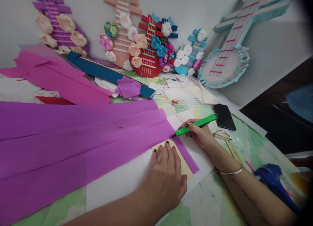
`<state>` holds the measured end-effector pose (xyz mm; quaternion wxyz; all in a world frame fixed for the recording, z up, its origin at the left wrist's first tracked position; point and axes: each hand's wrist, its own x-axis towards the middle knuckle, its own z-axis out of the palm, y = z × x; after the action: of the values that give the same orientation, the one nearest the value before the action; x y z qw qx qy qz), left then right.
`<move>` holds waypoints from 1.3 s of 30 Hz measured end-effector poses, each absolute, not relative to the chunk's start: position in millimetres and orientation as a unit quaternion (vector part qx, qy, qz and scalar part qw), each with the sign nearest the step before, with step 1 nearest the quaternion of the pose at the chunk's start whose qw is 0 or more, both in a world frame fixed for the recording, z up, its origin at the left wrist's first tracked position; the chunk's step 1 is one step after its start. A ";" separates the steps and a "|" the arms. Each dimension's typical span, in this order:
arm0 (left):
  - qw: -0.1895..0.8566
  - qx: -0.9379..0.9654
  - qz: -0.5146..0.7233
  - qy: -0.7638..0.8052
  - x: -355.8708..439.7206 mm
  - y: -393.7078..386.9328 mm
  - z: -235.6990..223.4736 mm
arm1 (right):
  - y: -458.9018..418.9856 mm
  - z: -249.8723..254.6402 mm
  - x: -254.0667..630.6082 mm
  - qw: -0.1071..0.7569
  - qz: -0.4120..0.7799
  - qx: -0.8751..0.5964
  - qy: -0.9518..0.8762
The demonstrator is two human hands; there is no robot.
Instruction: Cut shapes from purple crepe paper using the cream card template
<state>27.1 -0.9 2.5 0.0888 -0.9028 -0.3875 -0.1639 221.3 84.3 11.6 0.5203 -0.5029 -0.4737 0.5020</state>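
My right hand (199, 133) is closed around a green box cutter (195, 125), its dark tip at the edge of a sheet of purple crepe paper (97, 131). My left hand (168, 170) lies with its fingers stretched out, pressing down on a pale yellow card (184, 164). Along the card's right side shows a narrow purple strip (189, 156). Beneath these is a white board (110, 195); the palm hides part of the card.
Decorated toy string instruments, among them a red one (149, 61) and a pale blue one (222, 64), lean on the back wall. A black phone (224, 117), gold scissors (222, 134) and a blue glue gun (271, 178) lie at right. Pink paper (58, 76) lies back left.
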 end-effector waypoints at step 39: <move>0.094 -0.924 -0.003 -0.371 17.1 -22.1 27.9 | 84.0 22.6 221.3 0.582 0.314 -0.523 -0.538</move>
<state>17.1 -22.1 27.9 0.0944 -0.9236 -0.3715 -0.0031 221.3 84.0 22.6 0.5817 -0.5233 -0.5380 0.3136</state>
